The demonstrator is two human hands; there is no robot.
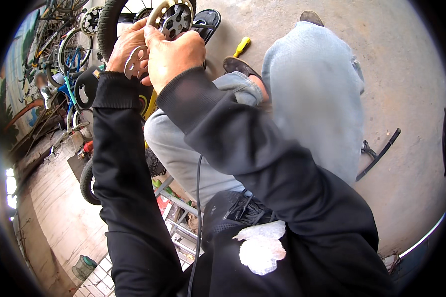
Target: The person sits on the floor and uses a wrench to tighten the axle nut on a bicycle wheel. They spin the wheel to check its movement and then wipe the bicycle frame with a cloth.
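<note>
At the upper left my two hands work close together beside a small wheel with a black tyre point(105, 29). My left hand point(124, 48) has its fingers bent toward the pale chain guard ring point(157, 16) around a grey chainring point(174, 24); what they grip is hidden. My right hand point(176, 58) is closed, its thumb near the ring's lower edge. A flat silver metal plate with cut-outs point(132, 62) sticks out from its curled fingers, in front of my left wrist. Just right of the chainring is a black pedal point(208, 24).
Several bicycles and wheels point(76, 51) crowd the left side. A yellow-handled tool point(242, 46) lies on the concrete floor point(406, 74) beyond my shoe. Right of my knee lies a black curved bar point(380, 157). A dark cable point(198, 208) hangs before me, near a metal ladder-like frame point(183, 218).
</note>
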